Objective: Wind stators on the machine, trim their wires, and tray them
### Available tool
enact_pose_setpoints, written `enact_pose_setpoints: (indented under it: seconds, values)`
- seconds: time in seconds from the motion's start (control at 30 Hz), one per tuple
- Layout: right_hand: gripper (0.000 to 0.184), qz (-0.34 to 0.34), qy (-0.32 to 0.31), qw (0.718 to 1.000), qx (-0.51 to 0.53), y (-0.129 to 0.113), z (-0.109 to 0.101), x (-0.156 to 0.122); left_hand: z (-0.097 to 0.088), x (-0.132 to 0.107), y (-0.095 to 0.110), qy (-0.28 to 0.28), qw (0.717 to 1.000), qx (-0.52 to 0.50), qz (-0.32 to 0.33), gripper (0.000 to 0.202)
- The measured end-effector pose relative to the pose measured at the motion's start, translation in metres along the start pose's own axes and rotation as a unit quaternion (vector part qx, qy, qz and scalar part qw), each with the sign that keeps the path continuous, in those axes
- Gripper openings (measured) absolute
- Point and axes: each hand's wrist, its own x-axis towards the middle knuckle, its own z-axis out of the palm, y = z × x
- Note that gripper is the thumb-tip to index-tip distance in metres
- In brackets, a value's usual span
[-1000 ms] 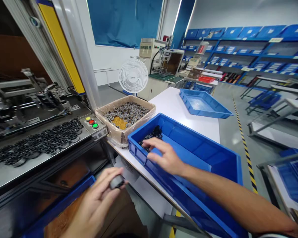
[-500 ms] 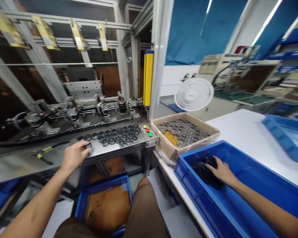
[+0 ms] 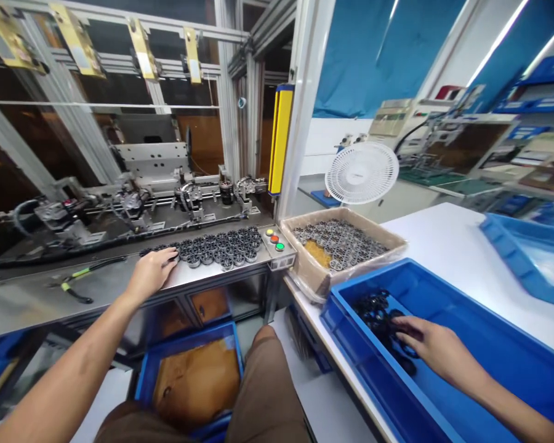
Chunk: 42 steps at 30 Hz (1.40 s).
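Ledge: metal, along the machine's front; a part pushed past its near edge could fall.
Bin: blue and deep, on the white table at right; its high wall could catch the wrist if a hand lifts out too low.
Carton: plastic-lined, full of grey parts, touching or just beside the bin; a careless swing between ledge and bin could knock it.
Rings: crowded on the ledge; a sideways shove could topple some.
Left hand: fingers closed on a ring at the row's left end; pressing hard could disturb its neighbours.
Right hand: fingertips among dark parts inside the bin; blur hides whether they grip one. Tangled pieces could come up together.
Pliers: green-handled, left of the left hand; a sweeping forearm could drag them.
Buttons: yellow, red, green, just right of the rings; an elbow or knuckle could press one by accident.
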Motion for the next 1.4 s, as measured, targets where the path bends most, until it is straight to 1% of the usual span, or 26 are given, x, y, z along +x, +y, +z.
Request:
enact_pose_setpoints:
  seconds: [0.1,0.17,0.23,0.3,0.33,0.4,0.43,0.5,0.57,0.63,0.67,0.7,0.77,0.83,0.93,1.03,1.07,1.13,1.17,1.23,1.3,1.37,1.4]
  values:
    - [0.030,-0.021,-0.039,0.999,0.013,-0.021,-0.019,-0.014,-0.002,-0.004,-0.004,0.007,1.000,0.005,0.002,0.033]
    - [0.032,-0.022,-0.043,0.998,0.037,-0.039,-0.027,-0.025,-0.007,-0.008,-0.002,0.016,1.000,0.012,0.001,0.035]
    - [0.031,-0.007,-0.050,0.996,0.074,-0.056,-0.031,-0.033,-0.016,-0.008,0.010,0.036,0.999,0.019,0.004,0.040]
    - [0.027,0.001,-0.061,0.991,0.123,-0.071,-0.033,-0.037,-0.026,-0.001,0.035,0.068,0.997,0.019,0.015,0.050]
    - [0.022,-0.003,-0.065,0.987,0.147,-0.077,-0.034,-0.037,-0.029,0.006,0.054,0.082,0.996,0.014,0.031,0.053]
    - [0.011,-0.016,-0.064,0.982,0.176,-0.085,-0.036,-0.037,-0.031,0.027,0.102,0.079,0.992,-0.006,0.093,0.053]
    - [0.010,-0.020,-0.058,0.982,0.180,-0.088,-0.036,-0.036,-0.029,0.040,0.131,0.057,0.989,-0.018,0.139,0.051]
    - [0.016,-0.022,-0.044,0.983,0.175,-0.092,-0.037,-0.037,-0.017,0.068,0.193,-0.001,0.977,-0.032,0.213,0.045]
    - [0.018,-0.023,-0.034,0.985,0.167,-0.094,-0.038,-0.039,0.004,0.096,0.252,-0.066,0.965,-0.030,0.250,0.039]
    - [0.018,-0.034,-0.016,0.986,0.160,-0.094,-0.040,-0.042,0.029,0.120,0.299,-0.129,0.959,-0.016,0.252,0.034]
    - [0.017,-0.045,-0.005,0.986,0.161,-0.093,-0.041,-0.043,0.042,0.129,0.318,-0.155,0.958,-0.009,0.241,0.033]
    - [0.015,-0.059,0.005,0.985,0.164,-0.092,-0.042,-0.044,0.053,0.136,0.333,-0.176,0.958,-0.004,0.227,0.033]
    - [0.008,-0.084,0.014,0.980,0.180,-0.090,-0.045,-0.046,0.072,0.144,0.352,-0.206,0.960,0.001,0.190,0.035]
    - [0.005,-0.088,0.009,0.977,0.194,-0.088,-0.046,-0.046,0.084,0.148,0.362,-0.226,0.962,-0.005,0.153,0.037]
    - [0.006,-0.061,0.013,0.980,0.188,-0.087,-0.044,-0.047,0.090,0.151,0.368,-0.244,0.963,-0.037,0.107,0.037]
    - [0.025,-0.043,0.039,0.985,0.165,-0.084,-0.041,-0.049,0.084,0.152,0.370,-0.250,0.960,-0.102,0.077,0.038]
    - [0.029,-0.052,0.051,0.985,0.156,-0.082,-0.040,-0.050,0.080,0.151,0.370,-0.250,0.956,-0.133,0.072,0.038]
    - [0.032,-0.090,0.083,0.983,0.136,-0.076,-0.038,-0.051,0.070,0.141,0.364,-0.251,0.943,-0.208,0.071,0.036]
    - [0.031,-0.112,0.101,0.980,0.127,-0.074,-0.038,-0.050,0.064,0.131,0.359,-0.252,0.932,-0.251,0.074,0.034]
    - [0.031,-0.149,0.134,0.973,0.114,-0.071,-0.038,-0.049,0.051,0.098,0.346,-0.257,0.899,-0.345,0.086,0.032]
    - [0.032,-0.176,0.157,0.966,0.105,-0.076,-0.042,-0.050,0.038,0.050,0.330,-0.268,0.852,-0.440,0.097,0.036]
    - [0.033,-0.208,0.168,0.958,0.108,-0.092,-0.049,-0.054,0.026,-0.001,0.313,-0.286,0.796,-0.524,0.100,0.047]
    - [0.033,-0.229,0.168,0.952,0.116,-0.104,-0.054,-0.058,0.021,-0.025,0.306,-0.296,0.770,-0.557,0.100,0.047]
